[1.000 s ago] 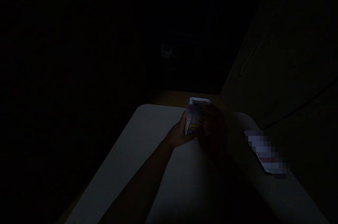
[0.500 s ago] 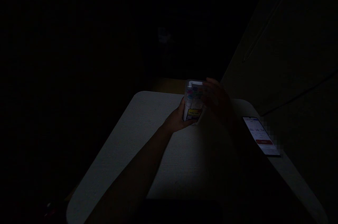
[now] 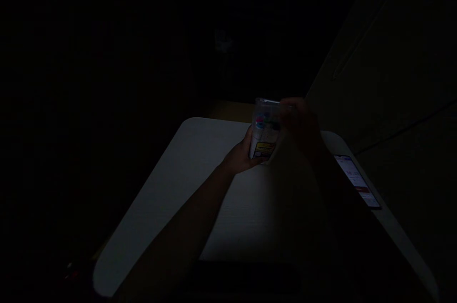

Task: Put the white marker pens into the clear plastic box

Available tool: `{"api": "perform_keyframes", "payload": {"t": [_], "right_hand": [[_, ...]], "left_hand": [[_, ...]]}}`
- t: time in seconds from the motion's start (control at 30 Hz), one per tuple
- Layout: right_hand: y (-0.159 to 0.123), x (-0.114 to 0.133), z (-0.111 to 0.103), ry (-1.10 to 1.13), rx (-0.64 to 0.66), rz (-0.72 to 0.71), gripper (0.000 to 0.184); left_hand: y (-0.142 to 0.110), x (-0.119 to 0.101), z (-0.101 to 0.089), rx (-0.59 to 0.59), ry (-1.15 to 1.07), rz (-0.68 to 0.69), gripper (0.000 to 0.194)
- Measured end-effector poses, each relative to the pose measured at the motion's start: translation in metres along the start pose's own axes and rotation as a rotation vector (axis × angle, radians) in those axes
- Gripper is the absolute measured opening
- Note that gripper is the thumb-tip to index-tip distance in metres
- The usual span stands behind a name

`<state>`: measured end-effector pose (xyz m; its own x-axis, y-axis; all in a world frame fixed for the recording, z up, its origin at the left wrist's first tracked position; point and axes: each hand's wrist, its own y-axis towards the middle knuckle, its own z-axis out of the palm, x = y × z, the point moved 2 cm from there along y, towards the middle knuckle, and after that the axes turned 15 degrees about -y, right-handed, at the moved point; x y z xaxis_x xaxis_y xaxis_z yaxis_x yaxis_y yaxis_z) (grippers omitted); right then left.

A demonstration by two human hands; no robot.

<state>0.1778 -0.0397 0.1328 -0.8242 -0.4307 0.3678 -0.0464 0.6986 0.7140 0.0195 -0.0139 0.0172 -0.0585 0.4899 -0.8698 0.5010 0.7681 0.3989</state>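
The scene is very dark. A clear plastic case (image 3: pixel 263 137) with coloured pen caps inside and a yellow label stands upright over the far part of a white table (image 3: pixel 171 188). My left hand (image 3: pixel 240 155) wraps round the case's lower left side. My right hand (image 3: pixel 300 124) is up at the case's top right, with its fingers curled on the lid edge. How firmly the right fingers grip is hard to see in the dimness.
A lit phone (image 3: pixel 356 180) lies flat near the table's right edge, close to my right forearm. A pale wall or cabinet face (image 3: pixel 392 79) rises to the right. A dark flat object (image 3: pixel 246 279) lies at the near edge.
The case and both hands have risen in the view and the case leans a little more. My right hand moved from the case's front to its top right.
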Motion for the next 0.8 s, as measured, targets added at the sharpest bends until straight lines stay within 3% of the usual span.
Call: {"api": "perform_keyframes", "payload": {"t": [0.1,0.2,0.47,0.7,0.8], "right_hand": [[0.012,0.001,-0.001,0.041,0.079,0.134,0.042],[0.028,0.001,-0.003,-0.002,0.044,0.207,0.046],[0.052,-0.022,0.012,-0.072,-0.179,0.108,0.063],[0.052,-0.05,0.029,-0.028,-0.092,0.031,0.052],[0.05,-0.056,0.035,0.047,-0.015,0.109,0.049]], "left_hand": [[0.0,0.001,-0.001,0.0,0.004,0.021,0.091],[0.001,0.001,-0.001,0.003,-0.004,0.037,0.092],[0.001,0.005,0.0,-0.007,-0.016,0.054,0.097],[0.0,-0.004,0.0,0.01,0.012,0.046,0.104],[0.001,-0.004,0.0,0.02,0.0,0.061,0.103]]}}
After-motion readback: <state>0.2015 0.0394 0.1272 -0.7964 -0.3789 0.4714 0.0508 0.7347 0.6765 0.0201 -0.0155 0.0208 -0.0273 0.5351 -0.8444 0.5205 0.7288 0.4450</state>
